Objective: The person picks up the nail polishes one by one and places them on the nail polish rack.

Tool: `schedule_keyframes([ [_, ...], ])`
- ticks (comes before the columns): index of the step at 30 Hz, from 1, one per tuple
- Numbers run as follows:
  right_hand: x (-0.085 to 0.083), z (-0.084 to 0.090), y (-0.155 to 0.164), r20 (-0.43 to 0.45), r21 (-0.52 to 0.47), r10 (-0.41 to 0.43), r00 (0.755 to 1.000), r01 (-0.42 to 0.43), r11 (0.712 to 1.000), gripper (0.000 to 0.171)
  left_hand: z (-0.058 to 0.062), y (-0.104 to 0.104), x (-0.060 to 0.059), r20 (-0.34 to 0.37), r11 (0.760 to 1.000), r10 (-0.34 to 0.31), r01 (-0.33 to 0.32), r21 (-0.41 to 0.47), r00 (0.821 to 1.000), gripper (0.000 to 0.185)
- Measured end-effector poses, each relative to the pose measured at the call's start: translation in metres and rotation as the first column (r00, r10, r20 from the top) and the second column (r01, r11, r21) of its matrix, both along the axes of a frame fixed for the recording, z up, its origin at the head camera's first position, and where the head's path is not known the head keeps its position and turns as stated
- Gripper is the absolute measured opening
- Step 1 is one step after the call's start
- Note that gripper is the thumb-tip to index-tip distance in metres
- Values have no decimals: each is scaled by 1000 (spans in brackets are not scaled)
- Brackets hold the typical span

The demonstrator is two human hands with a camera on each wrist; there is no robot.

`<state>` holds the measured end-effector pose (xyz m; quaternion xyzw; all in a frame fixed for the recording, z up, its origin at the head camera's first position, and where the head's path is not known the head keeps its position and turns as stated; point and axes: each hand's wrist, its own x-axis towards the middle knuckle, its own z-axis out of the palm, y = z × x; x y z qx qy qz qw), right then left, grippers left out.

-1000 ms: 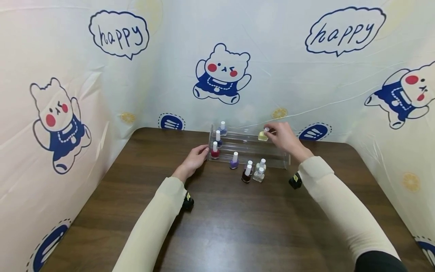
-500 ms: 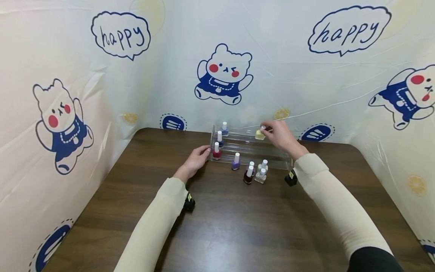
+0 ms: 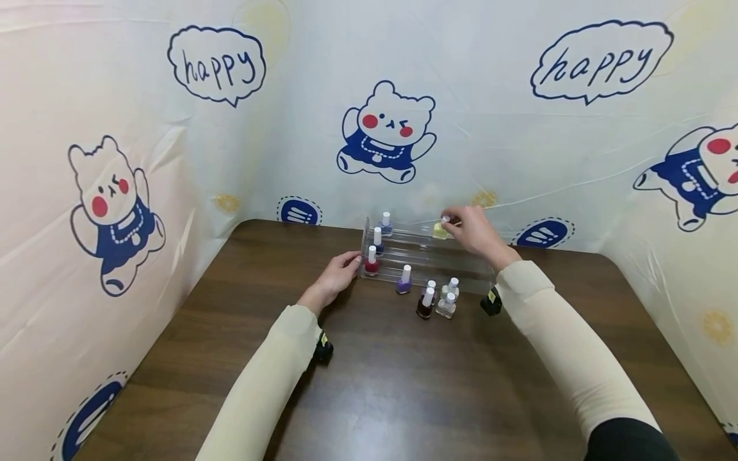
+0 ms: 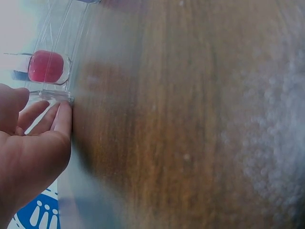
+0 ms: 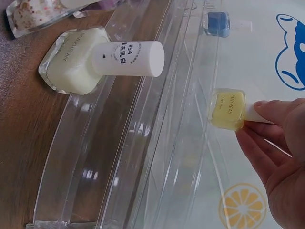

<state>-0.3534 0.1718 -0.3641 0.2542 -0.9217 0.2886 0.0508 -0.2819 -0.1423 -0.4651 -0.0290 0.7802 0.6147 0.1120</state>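
Note:
A clear acrylic stepped rack (image 3: 429, 256) stands at the back of the brown table. My right hand (image 3: 469, 229) pinches the white cap of a pale yellow polish bottle (image 3: 441, 230) (image 5: 228, 109) on the rack's top step. My left hand (image 3: 340, 272) touches the rack's left end with straight fingers (image 4: 61, 120), close to a red bottle (image 3: 371, 264) (image 4: 46, 67) on the lowest step. Blue bottles (image 3: 385, 224) stand on the upper steps at the left. A purple bottle (image 3: 404, 282), a dark red bottle (image 3: 425, 305) and clear ones (image 3: 447, 305) stand on the table before the rack.
Printed plastic sheeting with bears and "happy" bubbles (image 3: 380, 134) walls the table on three sides. A whitish bottle with a white cap (image 5: 95, 64) shows beside the rack's front in the right wrist view. Bare brown tabletop (image 3: 403, 390) stretches toward me.
My right hand has carried the yellow bottle slightly leftward along the top step. My left hand stays at the rack's left end.

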Motion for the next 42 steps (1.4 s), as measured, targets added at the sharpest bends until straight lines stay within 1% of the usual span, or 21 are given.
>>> schedule_keyframes([
  [5,-5,-4,0,4,5,15,1000,-15,1000,22,-1,1,0,1,1000,-3,3,-8,1000,47],
  [12,-14,-6,-6,16,51,42,999,-43,998,23,0,0,0,-4,1000,-8,8,-12,1000,47],
  [17,-15,-8,-12,27,65,49,998,-51,997,20,-1,0,0,9,1000,-6,6,-23,1000,47],
  [23,-16,-9,-15,45,86,40,998,-44,995,19,-1,0,-1,11,1000,-6,6,-11,1000,47],
  [31,-21,-10,-18,12,85,24,1000,-25,996,19,1,-2,-3,14,1000,-1,2,-16,1000,48],
  [35,-24,-11,-19,9,85,13,1000,-14,996,20,0,-3,-4,12,1000,0,0,-10,1000,48],
  [42,-24,-13,-20,35,83,-8,999,5,997,22,-2,-1,-3,15,1000,-9,9,0,1000,48],
])
